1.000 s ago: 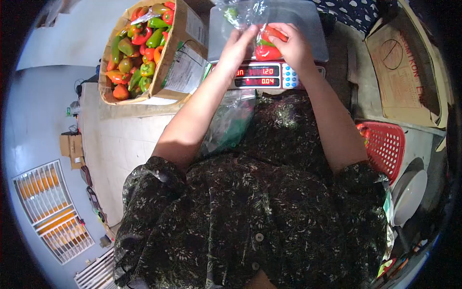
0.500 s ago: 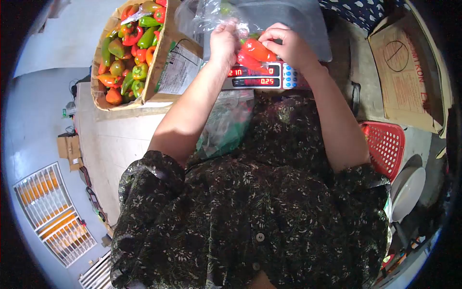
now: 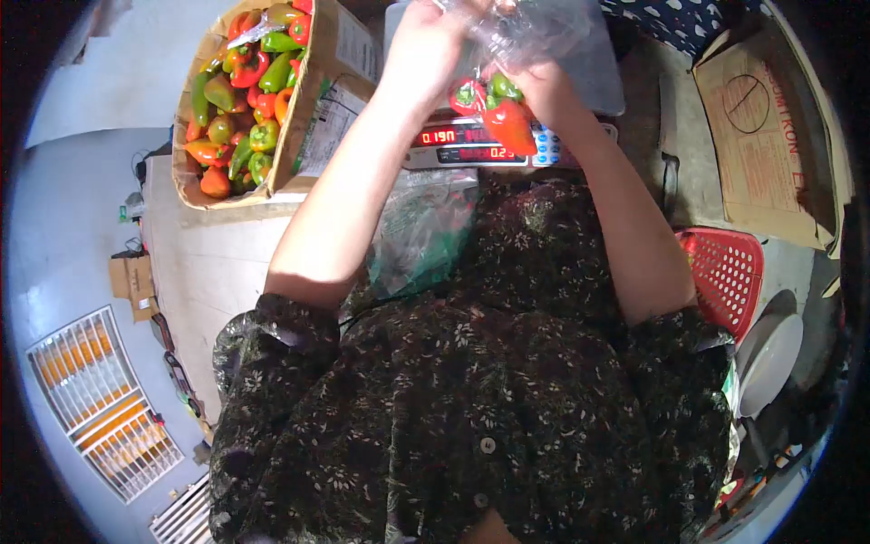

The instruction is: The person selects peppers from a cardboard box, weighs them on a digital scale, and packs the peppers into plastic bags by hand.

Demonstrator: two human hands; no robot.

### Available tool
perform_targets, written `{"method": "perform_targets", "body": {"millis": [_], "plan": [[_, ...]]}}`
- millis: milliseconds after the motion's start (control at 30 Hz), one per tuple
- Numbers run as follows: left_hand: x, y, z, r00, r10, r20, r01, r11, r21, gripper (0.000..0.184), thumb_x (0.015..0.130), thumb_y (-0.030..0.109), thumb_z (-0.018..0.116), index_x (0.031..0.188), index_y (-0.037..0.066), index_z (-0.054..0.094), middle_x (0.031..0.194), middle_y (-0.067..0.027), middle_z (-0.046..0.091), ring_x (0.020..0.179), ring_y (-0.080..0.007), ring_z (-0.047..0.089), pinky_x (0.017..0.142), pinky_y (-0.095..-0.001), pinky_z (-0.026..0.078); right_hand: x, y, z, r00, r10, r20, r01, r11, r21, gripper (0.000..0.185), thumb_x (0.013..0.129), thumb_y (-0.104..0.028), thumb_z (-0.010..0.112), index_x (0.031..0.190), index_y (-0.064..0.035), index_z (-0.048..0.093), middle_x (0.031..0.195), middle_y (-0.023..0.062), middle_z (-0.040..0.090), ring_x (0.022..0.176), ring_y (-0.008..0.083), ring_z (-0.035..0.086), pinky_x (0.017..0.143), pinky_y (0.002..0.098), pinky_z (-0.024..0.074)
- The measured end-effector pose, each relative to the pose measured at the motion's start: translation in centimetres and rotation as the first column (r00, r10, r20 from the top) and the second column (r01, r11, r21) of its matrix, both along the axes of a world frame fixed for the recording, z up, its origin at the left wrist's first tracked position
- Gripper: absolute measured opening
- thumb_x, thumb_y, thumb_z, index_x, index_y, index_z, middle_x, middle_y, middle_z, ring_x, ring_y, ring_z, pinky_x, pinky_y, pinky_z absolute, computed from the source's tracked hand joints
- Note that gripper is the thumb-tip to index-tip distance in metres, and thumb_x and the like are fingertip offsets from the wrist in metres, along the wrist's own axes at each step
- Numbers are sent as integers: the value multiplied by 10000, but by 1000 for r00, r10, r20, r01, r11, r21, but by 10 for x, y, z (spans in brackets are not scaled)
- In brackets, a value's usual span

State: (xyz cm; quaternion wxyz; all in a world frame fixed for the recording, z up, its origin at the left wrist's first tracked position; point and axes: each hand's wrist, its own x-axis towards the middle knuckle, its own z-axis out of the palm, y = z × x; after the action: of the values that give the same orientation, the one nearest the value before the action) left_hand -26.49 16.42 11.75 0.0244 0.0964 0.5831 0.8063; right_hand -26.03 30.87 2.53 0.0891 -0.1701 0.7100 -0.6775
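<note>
A clear plastic bag is bunched up over a digital scale with lit red figures. My left hand is closed on the bag's edge near the top of the view, its fingertips partly cut off. My right hand grips the bag's crumpled part from the right, with some fingers hidden behind the plastic. Just below hang a long red bell pepper, a green one and another red one. Whether all of them lie inside the plastic I cannot tell.
An open cardboard box full of red and green peppers stands to the left. Near my lap lies another clear plastic bag. To the right are a red perforated basket, a white basin and a flattened carton.
My left hand has risen to the top edge with the bag. My right hand has moved from the red pepper to the bag, which has swung right. The scale's upper figures have changed.
</note>
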Motion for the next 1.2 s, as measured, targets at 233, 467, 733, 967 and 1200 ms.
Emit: {"method": "perform_targets", "body": {"millis": [233,467,733,967,1200], "plan": [[90,-5,-42,920,67,-387,-372,465,-804,1055,614,380,843,1369,-7,216,1299,-242,309,1207,-342,404,1008,-412,373,1,1,6,994,-105,37,107,992,-72,275,913,-214,503,928,7,665,914,106,687,832,152,622,789,287,470],[109,9,-41,978,151,-145,-208,611,-764,1009,592,120,765,1382,0,149,1285,-241,321,1211,-360,404,1002,-388,389,9,-3,7,987,70,146,-55,992,-109,346,943,-295,499,825,9,613,718,39,596,696,123,540,700,287,450],[124,5,-33,924,-58,-378,-308,473,-825,1058,574,179,828,1387,4,173,1291,-238,335,1218,-377,388,1022,-411,363,25,1,20,990,81,117,-69,992,-105,316,946,-271,492,989,9,631,854,93,647,806,149,580,763,296,459],[110,-16,-19,894,-144,-425,-354,354,-866,712,706,358,753,1286,53,475,1242,-213,437,1129,-395,435,914,-435,406,41,-4,51,934,-108,-340,86,993,-81,249,913,-142,468,1055,-6,620,1049,169,621,967,311,601,868,351,453],[111,-9,-8,834,-64,-548,-496,347,-796,153,881,144,557,920,18,634,776,-150,585,730,-330,580,686,-401,453,54,-7,58,996,-29,-80,15,986,-167,293,905,-112,423,1115,-18,604,1087,162,614,1037,280,573,938,348,413]]}}
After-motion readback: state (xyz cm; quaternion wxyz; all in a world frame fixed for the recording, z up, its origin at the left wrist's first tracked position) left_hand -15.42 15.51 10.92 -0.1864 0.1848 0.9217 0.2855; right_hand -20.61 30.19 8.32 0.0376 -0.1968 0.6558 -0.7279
